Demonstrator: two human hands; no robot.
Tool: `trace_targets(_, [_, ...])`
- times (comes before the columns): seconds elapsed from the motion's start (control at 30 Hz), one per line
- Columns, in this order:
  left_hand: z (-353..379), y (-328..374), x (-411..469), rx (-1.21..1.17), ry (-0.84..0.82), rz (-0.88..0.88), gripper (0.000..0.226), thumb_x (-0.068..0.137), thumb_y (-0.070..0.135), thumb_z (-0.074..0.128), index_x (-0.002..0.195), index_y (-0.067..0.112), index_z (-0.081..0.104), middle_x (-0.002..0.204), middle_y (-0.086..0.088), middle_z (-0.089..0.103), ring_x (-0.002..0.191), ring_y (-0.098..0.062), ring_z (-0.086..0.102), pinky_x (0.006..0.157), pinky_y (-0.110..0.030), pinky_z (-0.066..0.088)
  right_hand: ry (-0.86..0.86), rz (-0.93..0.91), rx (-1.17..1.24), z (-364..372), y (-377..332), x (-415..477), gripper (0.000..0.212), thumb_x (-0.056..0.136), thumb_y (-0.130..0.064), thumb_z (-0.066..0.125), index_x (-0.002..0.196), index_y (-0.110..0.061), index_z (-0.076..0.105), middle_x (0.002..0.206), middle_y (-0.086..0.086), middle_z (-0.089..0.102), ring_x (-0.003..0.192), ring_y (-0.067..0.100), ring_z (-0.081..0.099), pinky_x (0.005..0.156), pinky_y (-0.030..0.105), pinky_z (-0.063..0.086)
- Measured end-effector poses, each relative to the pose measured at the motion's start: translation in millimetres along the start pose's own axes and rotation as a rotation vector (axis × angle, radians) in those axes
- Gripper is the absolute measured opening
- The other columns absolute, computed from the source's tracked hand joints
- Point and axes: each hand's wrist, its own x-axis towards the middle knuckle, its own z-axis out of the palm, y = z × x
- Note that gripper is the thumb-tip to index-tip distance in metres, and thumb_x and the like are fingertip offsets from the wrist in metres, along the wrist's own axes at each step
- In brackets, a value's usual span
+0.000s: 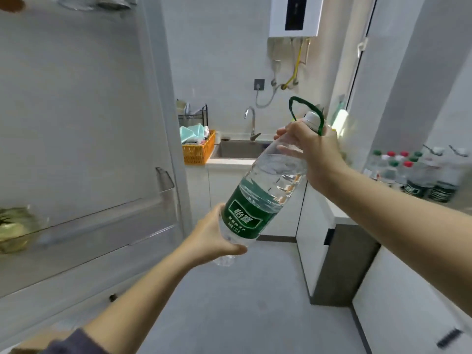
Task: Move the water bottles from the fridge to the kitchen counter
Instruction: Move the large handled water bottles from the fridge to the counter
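Bottle: the large water bottle (258, 198) is out of the fridge and in mid-air over the floor, between the open fridge door (76, 123) and the counter on the right (341, 215).
Long axis: tilted, with the white cap (312, 118) up and to the right and the base down and to the left. The green label (246, 218) faces the camera.
Carry loop: a green handle (296, 103) arches above the cap; no finger passes through it as far as I can tell.
Right hand: the right hand (314, 152) is wrapped round the neck and shoulder just below the cap, fingers curled tight on it.
Left hand: the left hand (212, 238) cups the base from below and the side, thumb and fingers closed round it.
Nearer arm: the right one lies on the counter side, so it likely leads; the left takes the weight.
Destination: a cluster of bottles (413, 172) already stands on that counter, well apart from the held one, to its right.
Coming move: judging by this, the bottle must swing right and come upright, base first, into free space beside the cluster.
Risk: the base may knock the standing bottles.
Background: sink (237, 149), tap (251, 123) and orange basket (198, 152) sit along the far wall.
Fridge door shelf: a clear shelf (102, 226) holds something greenish at the left edge, too blurred to name.
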Motion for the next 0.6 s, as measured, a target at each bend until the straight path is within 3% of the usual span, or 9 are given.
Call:
trace_targets(0.2, [42, 0, 54, -0.026, -0.134, 0.047, 0.088, 0.052, 0.041, 0.085, 0.125, 0.042, 0.036, 0.108, 0.029, 0.054, 0.098, 0.016, 0.053, 0.061, 0.000, 0.044, 0.146, 0.021, -0.067, -51, 20, 26, 0.011, 0.087, -0.002, 0.059, 0.079, -0.008, 0.063, 0.070, 0.000, 0.072, 0.078, 0.017, 0.070, 0.082, 0.041, 0.059])
trace_targets(0.4, [88, 12, 97, -0.020, -0.234, 0.081, 0.086, 0.054, 0.039, 0.085, 0.124, 0.044, 0.034, 0.110, 0.027, 0.053, 0.099, 0.011, 0.054, 0.062, -0.002, 0.045, 0.258, 0.023, -0.126, -109, 33, 45, 0.008, 0.085, -0.004, 0.063, 0.077, -0.007, 0.065, 0.078, 0.010, 0.071, 0.080, 0.023, 0.069, 0.083, 0.045, 0.058])
trace_targets(0.6, [141, 40, 143, -0.029, -0.289, 0.140, 0.098, 0.054, 0.040, 0.087, 0.136, 0.032, 0.033, 0.116, 0.021, 0.050, 0.103, 0.001, 0.053, 0.067, -0.004, 0.043, 0.306, 0.003, -0.093, -174, 34, 70, 0.015, 0.085, -0.005, 0.065, 0.073, -0.014, 0.064, 0.069, 0.000, 0.072, 0.083, 0.021, 0.071, 0.083, 0.042, 0.059])
